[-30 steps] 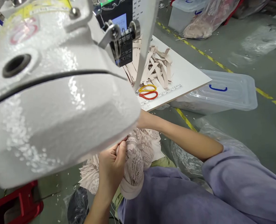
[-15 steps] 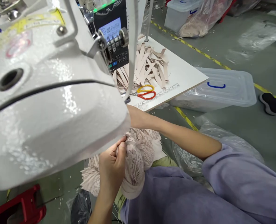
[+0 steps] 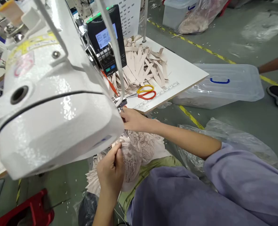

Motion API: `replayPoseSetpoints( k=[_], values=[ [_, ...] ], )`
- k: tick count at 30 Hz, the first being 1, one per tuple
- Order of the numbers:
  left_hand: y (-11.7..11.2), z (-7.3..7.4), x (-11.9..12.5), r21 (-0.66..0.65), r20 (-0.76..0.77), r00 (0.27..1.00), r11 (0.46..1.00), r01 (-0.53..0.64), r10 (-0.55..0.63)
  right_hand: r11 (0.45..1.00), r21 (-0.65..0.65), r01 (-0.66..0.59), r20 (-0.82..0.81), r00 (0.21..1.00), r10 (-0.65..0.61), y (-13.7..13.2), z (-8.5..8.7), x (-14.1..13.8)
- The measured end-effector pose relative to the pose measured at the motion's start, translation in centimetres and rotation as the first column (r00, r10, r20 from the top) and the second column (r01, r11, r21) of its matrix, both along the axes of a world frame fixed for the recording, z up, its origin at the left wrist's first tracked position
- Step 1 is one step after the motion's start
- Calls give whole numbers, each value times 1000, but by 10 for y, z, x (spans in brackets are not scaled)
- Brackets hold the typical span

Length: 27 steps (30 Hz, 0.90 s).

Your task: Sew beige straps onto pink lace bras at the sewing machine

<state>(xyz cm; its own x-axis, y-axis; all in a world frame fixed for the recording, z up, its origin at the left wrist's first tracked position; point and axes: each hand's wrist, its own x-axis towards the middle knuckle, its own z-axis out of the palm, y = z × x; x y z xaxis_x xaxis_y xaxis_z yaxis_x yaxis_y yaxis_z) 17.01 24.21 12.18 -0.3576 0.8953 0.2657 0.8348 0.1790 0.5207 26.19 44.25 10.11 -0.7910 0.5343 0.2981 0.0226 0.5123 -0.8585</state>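
Note:
My left hand (image 3: 112,171) pinches the edge of a beige lace bra (image 3: 131,153) between thumb and fingers, just below the head of a white sewing machine (image 3: 59,122). My right hand (image 3: 134,120) reaches in beside the needle area from the right. The machine head hides its fingertips, so what they hold cannot be made out. More pale lace pieces (image 3: 94,180) fan out to the left, behind my left wrist. Green cloth (image 3: 150,168) lies under the lace on my lap.
Scissors (image 3: 147,94) with yellow and red handles lie by a printed ruler on the white table (image 3: 186,73). Behind them is a heap of beige strips (image 3: 150,62) and a control screen (image 3: 106,37). A lidded plastic box (image 3: 233,80) and a red stool (image 3: 39,208) stand on the floor.
The view has shifted, and more of my right hand now shows beside the machine head. My left hand still pinches the lace. Another person's arm has come in at the right edge.

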Motion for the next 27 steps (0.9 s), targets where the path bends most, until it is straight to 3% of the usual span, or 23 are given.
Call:
replayPoseSetpoints(
  k=[17, 27],
  values=[
    [4, -2, 3, 24, 11, 1000, 1000, 10, -10, 1000, 27, 15, -27, 1000, -15, 1, -9, 0],
    [-5, -15, -2, 73, 67, 998, 997, -21, 16, 999, 49, 19, -89, 996, -14, 3, -12, 4]
  ],
)
